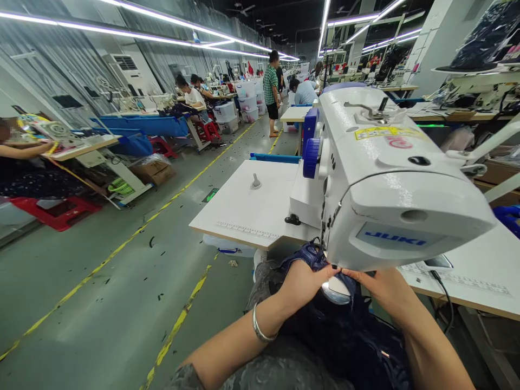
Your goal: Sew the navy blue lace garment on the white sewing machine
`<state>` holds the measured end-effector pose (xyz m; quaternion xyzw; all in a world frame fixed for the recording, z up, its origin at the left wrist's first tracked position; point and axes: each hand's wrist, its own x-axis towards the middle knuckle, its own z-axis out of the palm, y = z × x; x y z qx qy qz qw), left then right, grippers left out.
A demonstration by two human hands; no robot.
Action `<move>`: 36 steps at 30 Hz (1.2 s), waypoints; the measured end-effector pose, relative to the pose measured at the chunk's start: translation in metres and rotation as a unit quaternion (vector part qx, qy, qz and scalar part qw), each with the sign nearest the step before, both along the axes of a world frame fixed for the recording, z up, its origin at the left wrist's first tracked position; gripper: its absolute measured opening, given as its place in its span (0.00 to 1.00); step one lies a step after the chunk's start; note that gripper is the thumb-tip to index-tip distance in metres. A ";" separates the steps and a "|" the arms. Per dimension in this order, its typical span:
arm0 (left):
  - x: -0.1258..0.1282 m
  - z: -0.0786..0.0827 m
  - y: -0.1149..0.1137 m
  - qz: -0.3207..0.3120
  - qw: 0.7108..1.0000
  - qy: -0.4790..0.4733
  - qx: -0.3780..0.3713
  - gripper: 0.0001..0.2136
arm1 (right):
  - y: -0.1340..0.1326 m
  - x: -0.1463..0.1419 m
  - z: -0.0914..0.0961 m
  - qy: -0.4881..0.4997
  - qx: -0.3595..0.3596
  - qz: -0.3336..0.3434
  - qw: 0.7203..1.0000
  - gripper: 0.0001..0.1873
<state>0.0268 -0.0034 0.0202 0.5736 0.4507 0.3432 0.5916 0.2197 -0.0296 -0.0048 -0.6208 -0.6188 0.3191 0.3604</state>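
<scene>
Dark navy fabric [349, 330] drapes over my lap and rises to the front end of a white JUKI sewing machine [390, 179]. My left hand [304, 281], below a silver bangle, presses the fabric with its thumb toward the needle area. On the other side my right hand [376, 287] pinches the fabric's edge, its thumb close to the left one. Between them shows a shiny metal arm end [337, 291] with the cloth around it. The machine head hides the needle and some of my fingers.
The white machine table [244, 200] extends left, with a ruler strip along its edge and a small grey peg [255, 181]. A cable [444, 298] hangs at right. Yellow floor tape [179, 319] runs alongside. A person in a green checked shirt [270, 86] stands in the aisle; others sit at machines.
</scene>
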 end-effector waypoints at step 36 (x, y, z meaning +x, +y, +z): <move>0.000 -0.019 0.006 0.096 0.995 -0.006 0.021 0.07 | -0.018 -0.009 -0.048 0.336 0.041 -0.079 0.938 0.17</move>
